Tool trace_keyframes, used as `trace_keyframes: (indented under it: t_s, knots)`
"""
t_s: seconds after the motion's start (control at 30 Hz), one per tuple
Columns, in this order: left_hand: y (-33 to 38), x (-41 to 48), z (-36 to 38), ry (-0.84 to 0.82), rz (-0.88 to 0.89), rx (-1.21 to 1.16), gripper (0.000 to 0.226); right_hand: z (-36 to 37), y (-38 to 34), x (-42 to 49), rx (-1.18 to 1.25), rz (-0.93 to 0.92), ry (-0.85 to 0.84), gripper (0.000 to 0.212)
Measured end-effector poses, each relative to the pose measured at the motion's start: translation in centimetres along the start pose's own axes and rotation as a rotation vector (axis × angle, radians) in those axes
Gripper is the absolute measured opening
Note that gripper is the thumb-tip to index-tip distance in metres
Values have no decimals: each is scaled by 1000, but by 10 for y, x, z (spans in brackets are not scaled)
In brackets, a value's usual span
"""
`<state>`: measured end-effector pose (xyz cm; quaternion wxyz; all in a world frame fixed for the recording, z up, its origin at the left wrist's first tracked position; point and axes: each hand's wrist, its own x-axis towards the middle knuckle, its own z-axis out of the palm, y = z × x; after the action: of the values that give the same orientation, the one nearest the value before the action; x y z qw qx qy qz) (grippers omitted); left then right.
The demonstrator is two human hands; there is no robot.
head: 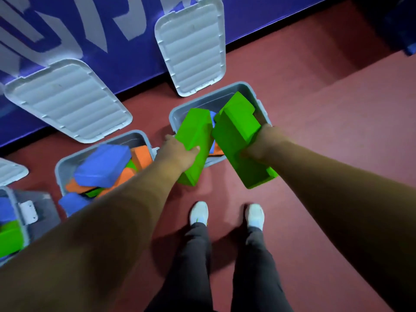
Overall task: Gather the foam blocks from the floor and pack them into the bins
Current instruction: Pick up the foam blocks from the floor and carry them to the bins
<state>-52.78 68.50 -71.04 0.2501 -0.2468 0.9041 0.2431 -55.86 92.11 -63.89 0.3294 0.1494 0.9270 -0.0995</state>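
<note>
Clasped in left hand (179,152), one green block (193,131); gripped in right hand (258,143), seemingly two stacked green blocks (234,136); all poised above the open bin (209,102). Probably light, squashy, non-slip foam: best held mid-length, gently.

I see the left green block (193,140) and the right green block (236,140) in the same vivid, plain green. The middle bin (59,170) is pale grey and holds a blue block (101,165) and an orange block (141,156). The lids (191,46) are light grey and ribbed. The floor (326,109) is brick red. The wall (126,64) is violet-blue with pale lettering. The shoes (199,212) are white and the trousers (191,266) dark grey.
</note>
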Motion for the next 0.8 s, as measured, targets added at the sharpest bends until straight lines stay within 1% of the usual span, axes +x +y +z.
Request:
trace_keyframes:
  t_s: [0.1,0.27,0.3,0.37,0.4,0.43,0.47,0.5,0.53,0.57,0.6,0.63,0.67,0.8]
  knots:
    - [6,38,16,25,-85,-52,105,3,-10,53,-3,-53,-16,98]
    - [9,92,49,110,-205,-71,108,22,-24,135,26,-74,-33,90]
    - [10,99,55,137,-226,-90,105,26,-25,147,64,-66,-48,80]
    - [11,111,65,201,-251,-152,96,32,-33,170,135,-83,-93,50]
    - [14,116,70,225,-242,-175,91,36,-36,182,160,-97,-98,45]
    - [16,122,76,232,-216,-188,85,39,-38,194,189,-105,-101,45]
    - [18,126,83,212,-178,-194,77,43,-40,209,219,-98,-98,54]
    - [18,130,91,167,-139,-192,69,48,-41,221,237,-70,-83,70]
    - [19,132,99,104,-115,-187,61,50,-42,228,232,-34,-72,78]
    - [19,132,107,42,-98,-186,56,52,-41,234,184,-24,-71,72]
    - [19,131,115,-9,-85,-179,54,54,-39,238,104,-41,-92,58]
    - [18,130,122,-43,-76,-166,52,55,-36,241,33,-86,-122,45]
    - [19,127,128,-68,-75,-148,50,55,-34,241,-25,-129,-145,38]
    - [23,118,138,-125,-70,-114,43,61,-21,244,-171,-230,-195,38]
